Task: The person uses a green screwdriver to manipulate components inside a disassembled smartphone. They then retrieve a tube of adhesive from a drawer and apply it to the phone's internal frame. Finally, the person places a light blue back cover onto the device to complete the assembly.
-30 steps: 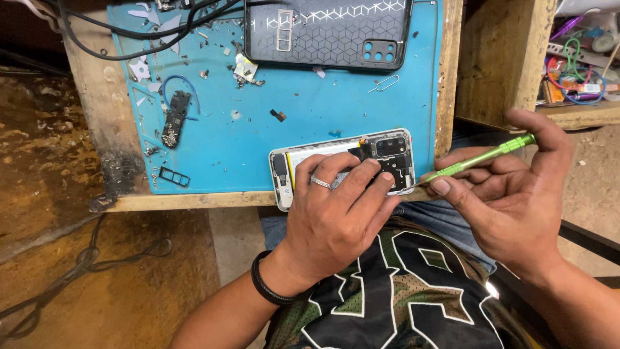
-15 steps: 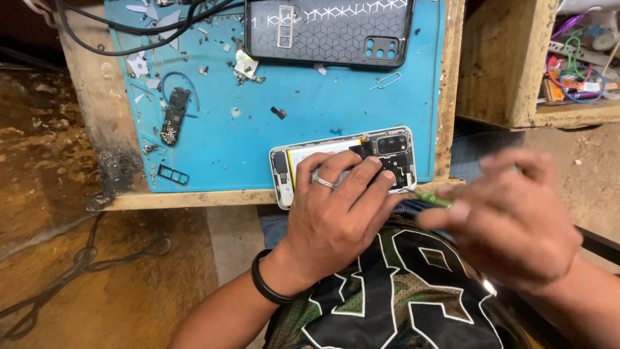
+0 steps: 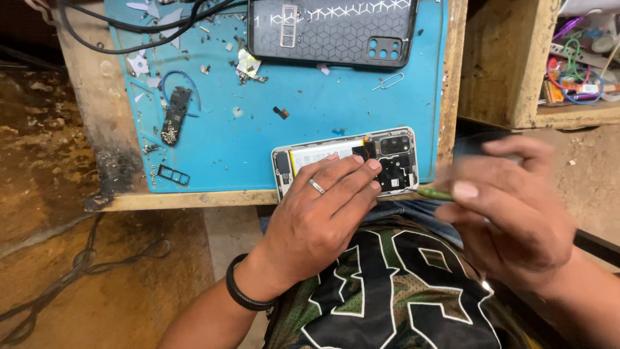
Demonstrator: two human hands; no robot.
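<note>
Two hands worked by the opened phone (image 3: 345,161) at the bench's (image 3: 194,199) near edge: your left hand (image 3: 323,213) stayed pressed flat on it. Your right hand (image 3: 510,213), gripping the green tool (image 3: 434,192), had drawn back from the phone, so its tip no longer touched the board.

Single head view, looking steeply down, close over blue mat (image 3: 310,123) at bench edge.

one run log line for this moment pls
left hand: pressing opened phone on blue mat | right hand: holding green tool, blurred
</note>
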